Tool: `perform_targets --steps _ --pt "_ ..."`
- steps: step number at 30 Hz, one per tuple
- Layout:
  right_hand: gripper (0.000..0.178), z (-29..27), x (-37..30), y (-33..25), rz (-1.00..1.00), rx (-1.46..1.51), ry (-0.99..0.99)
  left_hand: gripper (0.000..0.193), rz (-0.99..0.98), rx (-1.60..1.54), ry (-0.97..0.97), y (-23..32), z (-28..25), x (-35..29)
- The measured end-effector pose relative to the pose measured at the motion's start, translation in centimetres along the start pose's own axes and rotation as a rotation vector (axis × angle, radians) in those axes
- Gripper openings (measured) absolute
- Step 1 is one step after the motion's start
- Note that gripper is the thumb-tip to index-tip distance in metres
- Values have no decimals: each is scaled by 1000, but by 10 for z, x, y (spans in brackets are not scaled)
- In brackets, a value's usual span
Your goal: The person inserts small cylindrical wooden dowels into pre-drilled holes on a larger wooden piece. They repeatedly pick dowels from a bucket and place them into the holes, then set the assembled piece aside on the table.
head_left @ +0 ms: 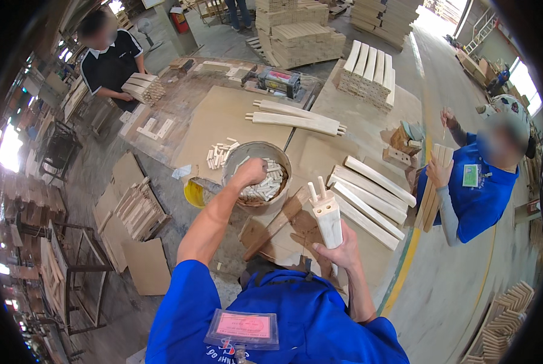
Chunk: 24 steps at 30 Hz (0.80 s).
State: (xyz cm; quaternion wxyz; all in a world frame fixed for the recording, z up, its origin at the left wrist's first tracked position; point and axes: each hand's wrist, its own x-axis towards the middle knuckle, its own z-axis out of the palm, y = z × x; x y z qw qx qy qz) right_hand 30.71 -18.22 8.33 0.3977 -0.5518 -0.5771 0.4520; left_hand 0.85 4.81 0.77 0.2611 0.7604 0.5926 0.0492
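My left hand (pixel 251 172) reaches into a round bucket (pixel 288 177) of short wooden dowels (pixel 265 189). Its fingers are curled; whatever they grip is hidden. My right hand (pixel 343 249) is closed around pale wooden bars (pixel 328 225) held upright together near my body. Two dowels (pixel 317 189) stick up from their top ends, with open holes beside them. More loose dowels (pixel 218 156) lie on the cardboard left of the bucket. To the right of the held bars, several curved wooden bars (pixel 371 193) rest side by side on the table.
Two bars with dowelled ends (pixel 295 121) lie beyond the bucket. A stack of bars (pixel 368 76) stands far right. A co-worker in blue (pixel 481 188) at right holds bars; another person (pixel 116 67) stands far left with a bundle. A yellow container (pixel 193 193) sits beside the bucket.
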Motion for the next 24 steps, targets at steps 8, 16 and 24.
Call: perform_targets --steps 8,16,24 --pt "70 6 9 -3 43 -20 -52 19 124 355 -42 29 -1 -21" --pt "82 10 20 -5 51 -62 -102 17 138 -343 68 2 -1 -24" --pt "81 9 31 -9 40 -84 1 25 211 -866 28 116 -64 -135"
